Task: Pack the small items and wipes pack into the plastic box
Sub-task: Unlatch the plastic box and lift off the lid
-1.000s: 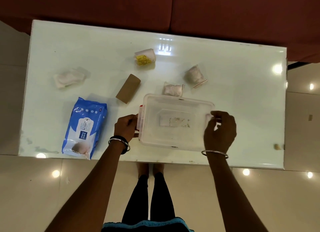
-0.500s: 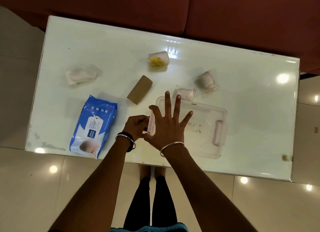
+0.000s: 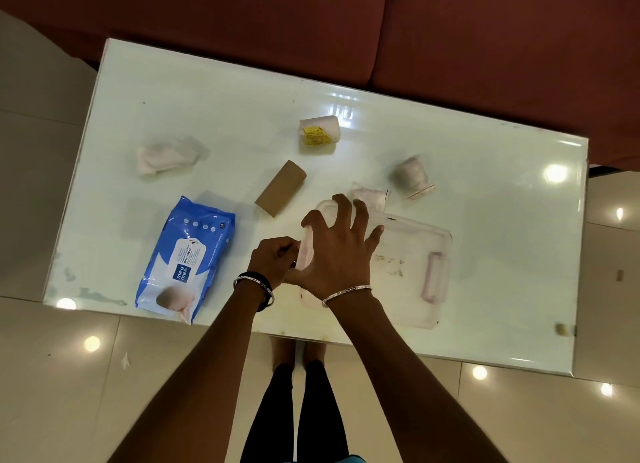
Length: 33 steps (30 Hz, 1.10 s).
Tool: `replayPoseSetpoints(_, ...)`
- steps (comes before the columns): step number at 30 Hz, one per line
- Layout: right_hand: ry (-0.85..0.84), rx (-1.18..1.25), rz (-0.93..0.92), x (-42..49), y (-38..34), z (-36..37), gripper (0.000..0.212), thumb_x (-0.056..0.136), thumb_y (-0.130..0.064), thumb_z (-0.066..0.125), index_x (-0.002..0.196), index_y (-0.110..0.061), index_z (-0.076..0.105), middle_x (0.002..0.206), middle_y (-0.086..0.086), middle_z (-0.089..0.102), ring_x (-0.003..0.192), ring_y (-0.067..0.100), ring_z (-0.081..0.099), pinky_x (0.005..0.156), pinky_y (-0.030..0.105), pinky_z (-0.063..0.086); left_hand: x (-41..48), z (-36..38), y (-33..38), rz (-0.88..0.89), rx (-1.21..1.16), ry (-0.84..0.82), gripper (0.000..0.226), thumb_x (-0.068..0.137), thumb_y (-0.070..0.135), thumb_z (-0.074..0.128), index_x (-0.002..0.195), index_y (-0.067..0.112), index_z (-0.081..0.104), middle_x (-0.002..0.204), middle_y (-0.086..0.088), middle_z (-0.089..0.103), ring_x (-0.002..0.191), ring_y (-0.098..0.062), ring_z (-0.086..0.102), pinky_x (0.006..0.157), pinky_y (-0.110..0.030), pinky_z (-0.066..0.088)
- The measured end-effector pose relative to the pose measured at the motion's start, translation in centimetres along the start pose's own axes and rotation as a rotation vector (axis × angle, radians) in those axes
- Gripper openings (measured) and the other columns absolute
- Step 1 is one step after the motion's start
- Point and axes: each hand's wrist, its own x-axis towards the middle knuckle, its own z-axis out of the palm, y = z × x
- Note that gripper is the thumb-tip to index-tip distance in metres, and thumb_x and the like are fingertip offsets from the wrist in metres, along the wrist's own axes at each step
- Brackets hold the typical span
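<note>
The clear plastic box (image 3: 408, 268) with its lid on sits at the table's near edge. A pink latch (image 3: 434, 277) shows on its right end. My left hand (image 3: 273, 260) pinches the pink latch (image 3: 306, 251) on the box's left end. My right hand (image 3: 337, 251) lies spread on the left part of the lid, fingers apart. The blue wipes pack (image 3: 187, 254) lies left of my hands. Small items lie behind: a cardboard tube (image 3: 280, 189), a white roll with a yellow label (image 3: 318, 135), a small clear pouch (image 3: 369, 197) touching the box's far side, a bagged bundle (image 3: 412, 177) and a pale pouch (image 3: 166, 156).
The glossy white table (image 3: 207, 99) stands against a dark red sofa (image 3: 346, 29). A tiny tan object (image 3: 562, 329) sits by the table's near right corner. Tiled floor surrounds the table, and my legs show under its near edge.
My right hand left the box's right end and crossed to the left half of the lid, where its fingers now curl slightly. My left hand stayed on the left latch. The camera view shifted.
</note>
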Motion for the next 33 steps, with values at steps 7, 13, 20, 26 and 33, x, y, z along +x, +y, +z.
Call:
replayPoseSetpoints(7, 0.116, 0.166, -0.189, -4.3, 4.6, -8.3, 0.081, 0.038, -0.063, 0.078, 0.104, -0.025, 0.052, 0.142, 0.004, 0.035, 0.129, 0.031, 0.033, 0.087, 0.046, 0.048, -0.7, 0.5, 0.5, -0.159, -0.173, 0.067, 0.016, 0.096, 0.008, 0.052, 0.099, 0.014, 0.066, 0.081, -0.001, 0.064, 0.069, -0.013, 0.063, 0.043, -0.016, 0.053)
replayPoseSetpoints(13, 0.023, 0.227, -0.111, -7.8, 14.1, -15.4, 0.077, 0.029, -0.064, 0.086, 0.082, -0.019, 0.054, 0.104, -0.002, 0.053, 0.098, 0.016, 0.043, 0.082, 0.024, 0.03, -1.4, 0.4, 0.8, -0.191, -0.188, 0.081, 0.023, 0.095, 0.01, 0.053, 0.111, 0.007, 0.069, 0.098, -0.016, 0.069, 0.076, -0.022, 0.067, 0.057, -0.027, 0.057)
replayPoseSetpoints(20, 0.012, 0.275, 0.081, -12.3, 23.7, -18.3, 0.047, 0.044, -0.058, 0.079, 0.069, -0.03, 0.051, 0.079, -0.006, 0.063, 0.086, 0.023, 0.055, 0.076, 0.043, 0.052, -1.6, 0.6, 1.0, -0.187, -0.167, 0.086, 0.027, 0.096, 0.005, 0.051, 0.119, 0.002, 0.064, 0.106, -0.021, 0.068, 0.088, -0.035, 0.067, 0.076, -0.042, 0.057)
replayPoseSetpoints(26, 0.341, 0.251, 0.208, -12.2, 28.9, -13.2, 0.032, 0.061, -0.015, 0.089, 0.07, -0.015, 0.058, 0.079, 0.003, 0.062, 0.081, 0.029, 0.056, 0.07, 0.034, 0.042, -2.1, 0.7, 1.0, -0.153, -0.159, 0.075, 0.029, 0.097, 0.007, 0.05, 0.122, 0.001, 0.064, 0.112, -0.022, 0.068, 0.099, -0.04, 0.067, 0.084, -0.055, 0.056)
replayPoseSetpoints(33, 0.422, 0.42, 0.315, -10.0, 31.0, -2.4, 0.025, 0.067, 0.002, 0.083, 0.076, -0.003, 0.059, 0.114, 0.016, 0.064, 0.111, 0.035, 0.059, 0.086, 0.042, 0.05, -2.2, 0.6, 0.5, -0.149, -0.146, 0.074, 0.029, 0.097, 0.011, 0.051, 0.122, 0.004, 0.064, 0.114, -0.022, 0.068, 0.102, -0.039, 0.066, 0.084, -0.057, 0.055)
